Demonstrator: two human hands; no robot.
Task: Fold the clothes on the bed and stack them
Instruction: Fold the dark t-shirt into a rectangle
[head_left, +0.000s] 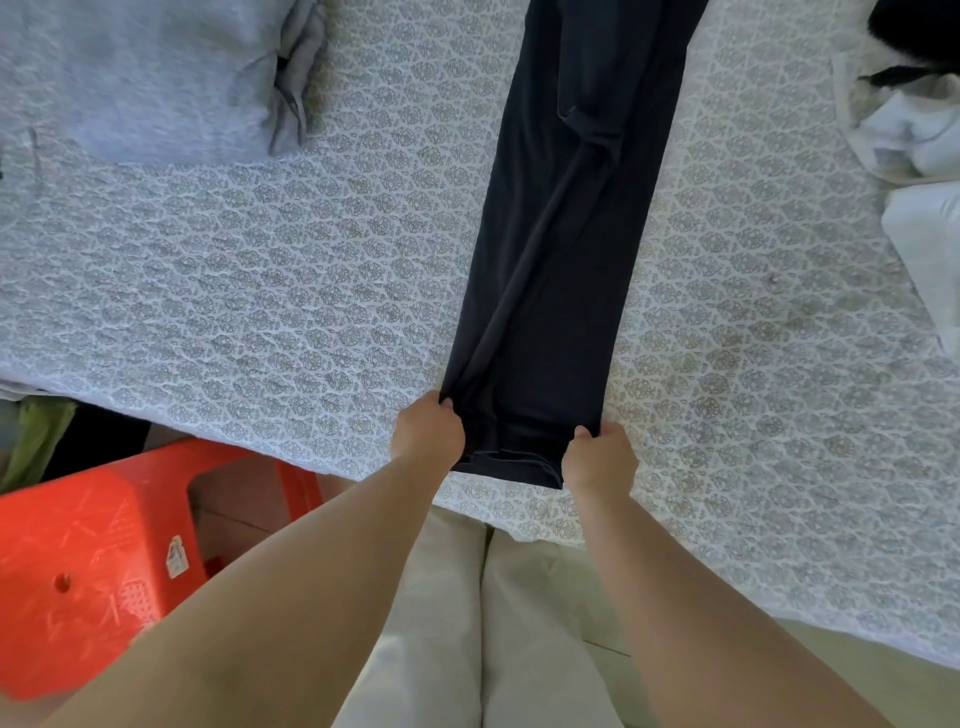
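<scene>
Dark navy trousers lie stretched lengthwise across the patterned bed sheet, legs laid one on the other, running from the near edge to the top of the view. My left hand grips the left corner of the leg hems. My right hand grips the right corner of the same hems. A folded grey garment lies at the far left of the bed.
A heap of white and black clothes sits at the right edge of the bed. An orange plastic stool stands on the floor at the left, close to the bed edge. My light trousers show below.
</scene>
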